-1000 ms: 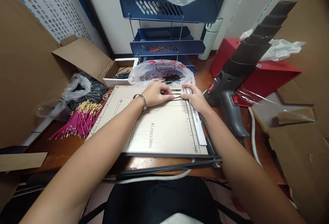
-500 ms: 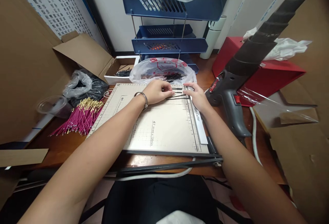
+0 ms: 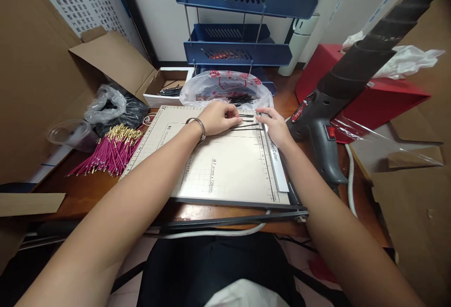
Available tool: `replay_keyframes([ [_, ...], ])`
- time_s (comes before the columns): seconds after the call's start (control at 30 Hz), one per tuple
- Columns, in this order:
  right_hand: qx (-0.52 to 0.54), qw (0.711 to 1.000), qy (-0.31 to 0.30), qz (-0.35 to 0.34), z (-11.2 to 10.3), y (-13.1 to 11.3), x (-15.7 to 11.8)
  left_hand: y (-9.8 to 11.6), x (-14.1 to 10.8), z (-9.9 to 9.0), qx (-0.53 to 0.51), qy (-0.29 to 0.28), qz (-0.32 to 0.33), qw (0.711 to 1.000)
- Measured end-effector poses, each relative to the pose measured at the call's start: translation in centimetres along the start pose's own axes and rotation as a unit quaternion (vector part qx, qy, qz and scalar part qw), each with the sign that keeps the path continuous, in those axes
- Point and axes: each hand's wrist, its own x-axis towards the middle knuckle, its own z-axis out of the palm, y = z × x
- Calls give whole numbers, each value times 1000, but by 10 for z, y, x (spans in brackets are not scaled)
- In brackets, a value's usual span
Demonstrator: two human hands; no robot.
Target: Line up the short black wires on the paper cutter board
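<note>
Thin black wires (image 3: 246,129) lie side by side across the far right part of a cream paper cutter board (image 3: 232,170) printed with rulers and size marks. My left hand (image 3: 219,120), with a bracelet at its wrist, is closed in a pinch at the wires' left ends, and one black wire runs out from the fingertips. At the board's right edge is my right hand (image 3: 277,128), its fingers apart and their tips at the wires' right ends. Beneath that hand runs a white strip (image 3: 280,175) along the cutter's edge. The cutter's dark blade arm (image 3: 229,221) sits lowered outward near me.
Behind the board stand a plastic bag (image 3: 225,83) of black wires, an open box (image 3: 169,88) and a blue rack (image 3: 239,53). Magenta wires with gold tips (image 3: 112,152) pile up left. A heat gun (image 3: 324,123) and a red box (image 3: 384,95) stand right.
The whole view has dipped and shifted slightly, so things sit a little higher and further right. Both hands stay at the same wires on the board.
</note>
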Motion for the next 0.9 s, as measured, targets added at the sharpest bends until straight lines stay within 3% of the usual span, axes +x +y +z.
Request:
replay_keyframes([
  [0.9,1,1000,4,-1,0,1,0,-2,-1,0,-14,-3,7,1000],
])
